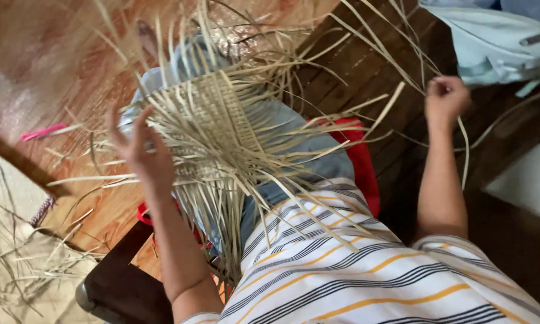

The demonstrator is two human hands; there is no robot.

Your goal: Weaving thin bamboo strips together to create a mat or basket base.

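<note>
A partly woven mat of pale reed strips lies across the person's lap, centre of the frame. Its middle patch looks tightly plaited; many loose strips fan out unwoven on every side, so by my judgement much of the weave is left to do. The left hand, fingers spread open, rests against the mat's left edge without gripping. The right hand, upper right, is closed, pinching a single long strip pulled away from the mat. More cut reeds lie on the floor at lower left.
</note>
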